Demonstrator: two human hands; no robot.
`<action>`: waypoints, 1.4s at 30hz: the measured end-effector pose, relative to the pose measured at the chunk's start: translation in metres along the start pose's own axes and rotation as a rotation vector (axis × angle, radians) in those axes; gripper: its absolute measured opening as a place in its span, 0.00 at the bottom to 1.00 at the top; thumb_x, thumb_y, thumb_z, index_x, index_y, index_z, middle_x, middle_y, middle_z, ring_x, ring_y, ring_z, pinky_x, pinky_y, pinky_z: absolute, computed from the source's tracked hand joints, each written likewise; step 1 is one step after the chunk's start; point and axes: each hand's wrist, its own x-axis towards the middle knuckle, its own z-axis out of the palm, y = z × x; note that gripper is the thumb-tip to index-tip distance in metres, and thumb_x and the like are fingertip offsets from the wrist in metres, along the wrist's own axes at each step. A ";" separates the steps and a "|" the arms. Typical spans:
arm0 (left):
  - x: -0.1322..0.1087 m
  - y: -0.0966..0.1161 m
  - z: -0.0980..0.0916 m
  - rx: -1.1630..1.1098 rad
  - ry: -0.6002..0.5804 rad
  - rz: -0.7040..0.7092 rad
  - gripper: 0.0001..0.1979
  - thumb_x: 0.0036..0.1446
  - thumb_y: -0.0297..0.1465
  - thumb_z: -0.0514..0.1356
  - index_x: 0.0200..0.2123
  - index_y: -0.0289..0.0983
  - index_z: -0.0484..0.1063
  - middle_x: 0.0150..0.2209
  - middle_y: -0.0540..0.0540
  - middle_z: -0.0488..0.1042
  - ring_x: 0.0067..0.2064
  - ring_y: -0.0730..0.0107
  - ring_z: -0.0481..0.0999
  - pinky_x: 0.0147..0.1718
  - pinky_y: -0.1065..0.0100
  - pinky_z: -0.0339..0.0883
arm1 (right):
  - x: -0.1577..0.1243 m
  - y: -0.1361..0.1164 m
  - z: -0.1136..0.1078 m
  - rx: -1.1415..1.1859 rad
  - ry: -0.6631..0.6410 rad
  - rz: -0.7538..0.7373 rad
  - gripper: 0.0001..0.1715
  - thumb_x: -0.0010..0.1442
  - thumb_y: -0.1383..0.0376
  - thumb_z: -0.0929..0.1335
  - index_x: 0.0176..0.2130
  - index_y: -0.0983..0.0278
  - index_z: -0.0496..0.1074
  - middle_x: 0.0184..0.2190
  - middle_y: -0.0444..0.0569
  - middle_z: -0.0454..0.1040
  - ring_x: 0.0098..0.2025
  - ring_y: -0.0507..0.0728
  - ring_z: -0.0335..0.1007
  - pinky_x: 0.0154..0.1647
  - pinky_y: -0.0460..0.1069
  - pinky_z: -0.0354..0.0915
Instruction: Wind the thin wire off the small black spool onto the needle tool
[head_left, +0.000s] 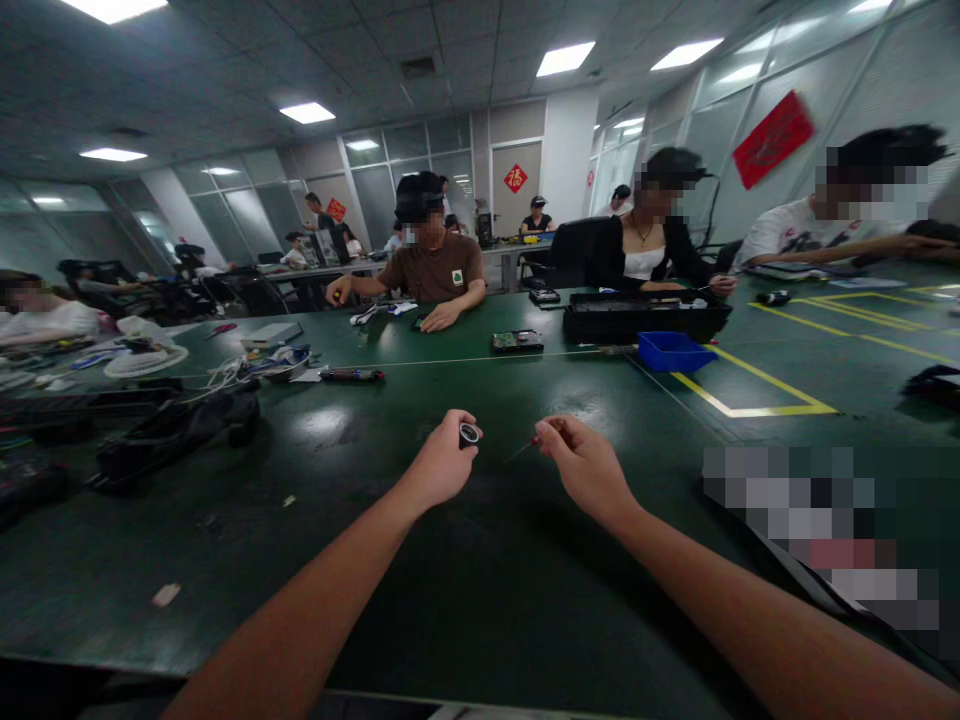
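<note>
Over the green table (pixel 450 560), my left hand (pixel 446 460) is closed around a small black cylinder (pixel 469 437) with a pale ring at its end. Most of the cylinder is hidden by my fingers. To its right, my right hand (pixel 581 460) pinches a slim screwdriver (pixel 521 450), its thin metal shaft pointing down and left. A bit of red shows where the shaft meets my fingertips; the handle is mostly hidden. The screwdriver tip and the cylinder are apart.
Beyond my hands lie a hard drive (pixel 517 341), a blue bin (pixel 675 352) and a long black case (pixel 645 316). Cables, a black bag (pixel 176 430) and a dark rod-like tool (pixel 351 375) are leftward. A co-worker (pixel 435 265) sits opposite; others sit rightward.
</note>
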 end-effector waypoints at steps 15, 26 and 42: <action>-0.003 -0.026 0.003 0.211 -0.057 0.192 0.20 0.54 0.24 0.65 0.51 0.40 0.75 0.51 0.45 0.77 0.53 0.59 0.74 0.56 0.58 0.63 | -0.007 -0.007 -0.001 0.174 -0.036 -0.046 0.17 0.63 0.54 0.65 0.43 0.63 0.74 0.37 0.51 0.80 0.40 0.59 0.77 0.44 0.55 0.69; -0.006 -0.019 0.003 0.199 -0.094 0.245 0.20 0.55 0.26 0.66 0.51 0.42 0.75 0.50 0.47 0.77 0.52 0.61 0.74 0.55 0.59 0.63 | -0.007 -0.012 -0.003 -0.008 -0.021 -0.059 0.17 0.63 0.52 0.65 0.39 0.61 0.75 0.33 0.48 0.79 0.35 0.58 0.76 0.36 0.52 0.68; -0.007 -0.016 0.003 0.338 -0.128 0.295 0.19 0.57 0.30 0.65 0.53 0.43 0.74 0.50 0.46 0.78 0.51 0.57 0.74 0.56 0.52 0.58 | -0.009 -0.012 0.001 -0.079 -0.064 -0.090 0.16 0.67 0.56 0.60 0.43 0.61 0.72 0.30 0.46 0.74 0.30 0.56 0.69 0.30 0.50 0.61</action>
